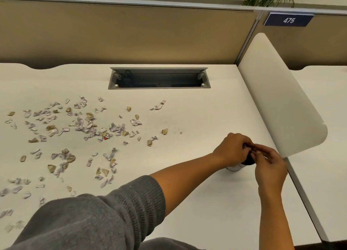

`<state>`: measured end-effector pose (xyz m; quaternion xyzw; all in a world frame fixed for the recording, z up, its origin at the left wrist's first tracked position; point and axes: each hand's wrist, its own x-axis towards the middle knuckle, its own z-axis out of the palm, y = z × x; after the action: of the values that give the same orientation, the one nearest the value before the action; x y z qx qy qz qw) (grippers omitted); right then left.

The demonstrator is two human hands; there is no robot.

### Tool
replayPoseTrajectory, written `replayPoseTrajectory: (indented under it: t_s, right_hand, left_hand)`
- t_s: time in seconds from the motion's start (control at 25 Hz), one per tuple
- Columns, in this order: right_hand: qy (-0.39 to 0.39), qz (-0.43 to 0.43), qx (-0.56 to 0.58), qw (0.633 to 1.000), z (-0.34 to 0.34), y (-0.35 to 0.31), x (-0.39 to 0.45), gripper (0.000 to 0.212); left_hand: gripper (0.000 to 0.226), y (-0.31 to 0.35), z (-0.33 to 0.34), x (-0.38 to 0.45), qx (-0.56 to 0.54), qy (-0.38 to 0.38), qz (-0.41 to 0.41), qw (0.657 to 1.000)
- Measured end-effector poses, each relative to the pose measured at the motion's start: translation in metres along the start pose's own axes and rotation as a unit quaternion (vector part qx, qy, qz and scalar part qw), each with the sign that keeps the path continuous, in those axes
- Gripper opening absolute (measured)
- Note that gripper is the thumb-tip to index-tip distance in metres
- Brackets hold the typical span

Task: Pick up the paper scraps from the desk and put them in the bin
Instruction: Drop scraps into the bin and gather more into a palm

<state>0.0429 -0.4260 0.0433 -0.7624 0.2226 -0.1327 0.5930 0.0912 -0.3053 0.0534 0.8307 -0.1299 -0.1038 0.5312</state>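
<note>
Both hands, left point(231, 149) and right point(270, 165), meet with fingers curled over the small bin point(237, 167) at the table point(187, 174) edge, apparently pinching scraps; paper scraps point(90, 127) litter the left side, featherlight, crumpled, best pinched or swept together.

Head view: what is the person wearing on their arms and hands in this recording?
The left arm wears a grey knitted sleeve with a ribbed cuff, pushed up so the forearm is bare. The left hand and the right hand are bare: no gloves, rings, watch or wristband show. No sleeve shows on the right forearm within the frame.
</note>
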Motion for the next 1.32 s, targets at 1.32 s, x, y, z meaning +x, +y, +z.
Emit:
replayPoseTrajectory:
  t_s: [1.32]
  right_hand:
    - [-0.208, -0.085, -0.014, 0.974, 0.129, -0.029, -0.016, 0.027]
  left_hand:
    - [0.06, -0.166, -0.154, -0.13, 0.384, -0.004, -0.125, 0.915]
